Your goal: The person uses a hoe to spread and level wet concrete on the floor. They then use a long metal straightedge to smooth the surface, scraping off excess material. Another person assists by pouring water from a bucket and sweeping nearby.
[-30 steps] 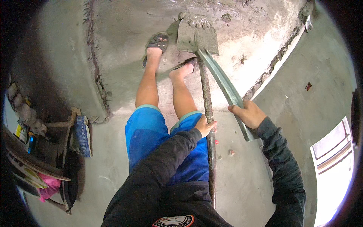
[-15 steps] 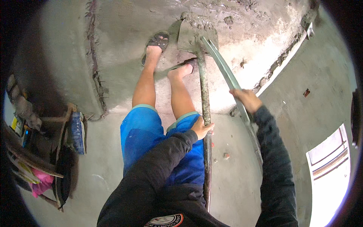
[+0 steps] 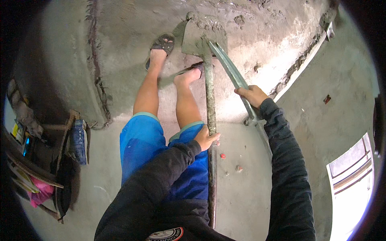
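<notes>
My left hand is wrapped round the long handle of a shovel, whose wet, mortar-smeared blade rests on the floor near my feet. In my right hand is a long grey-green metal bar with a ridged, channel-like profile. The bar slants from beside my right forearm up to the shovel blade. Its far tip overlaps the blade in view; whether they touch I cannot tell. Part of the bar's near end is hidden behind my right sleeve.
Wet mortar lumps lie beyond the blade. My sandalled feet stand left of it. A rough wooden stand with a blue-and-white bag is at the left. Small red bits dot the floor; a bright window opening is at the right.
My right hand and the metal bar have moved a little forward and left. My left hand keeps its hold on the shovel handle. The whole view has shifted slightly.
</notes>
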`<action>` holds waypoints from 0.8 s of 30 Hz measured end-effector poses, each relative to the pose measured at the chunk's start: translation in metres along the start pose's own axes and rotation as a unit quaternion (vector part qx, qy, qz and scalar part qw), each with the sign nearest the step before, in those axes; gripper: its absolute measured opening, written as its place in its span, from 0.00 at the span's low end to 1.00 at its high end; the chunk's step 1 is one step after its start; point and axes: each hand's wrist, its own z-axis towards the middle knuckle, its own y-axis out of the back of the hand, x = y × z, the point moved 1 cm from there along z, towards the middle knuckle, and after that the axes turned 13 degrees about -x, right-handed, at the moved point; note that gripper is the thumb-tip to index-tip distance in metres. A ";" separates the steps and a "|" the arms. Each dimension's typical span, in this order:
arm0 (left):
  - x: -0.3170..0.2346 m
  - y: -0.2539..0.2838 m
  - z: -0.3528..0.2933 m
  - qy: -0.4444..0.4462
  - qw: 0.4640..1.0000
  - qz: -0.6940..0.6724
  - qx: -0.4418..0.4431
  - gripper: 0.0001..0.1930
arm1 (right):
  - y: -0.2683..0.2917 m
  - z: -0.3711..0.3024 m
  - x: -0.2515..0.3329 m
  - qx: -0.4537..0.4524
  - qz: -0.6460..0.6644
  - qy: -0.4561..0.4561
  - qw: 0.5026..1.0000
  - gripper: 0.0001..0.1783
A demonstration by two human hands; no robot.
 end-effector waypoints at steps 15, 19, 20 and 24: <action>-0.005 0.000 0.002 -0.015 1.000 0.013 0.012 0.14 | -0.045 0.047 0.012 -0.089 -0.016 0.055 0.994 0.35; -0.010 0.002 -0.001 -0.029 1.000 0.001 0.006 0.17 | -0.020 0.056 0.034 -0.053 0.002 0.045 0.998 0.39; -0.012 0.000 -0.004 -0.022 1.000 -0.005 0.005 0.17 | -0.017 0.046 0.024 -0.056 0.003 0.035 0.998 0.39; -0.006 -0.001 0.000 -0.019 1.000 -0.020 0.003 0.17 | -0.007 -0.031 -0.009 -0.077 0.009 0.035 0.996 0.38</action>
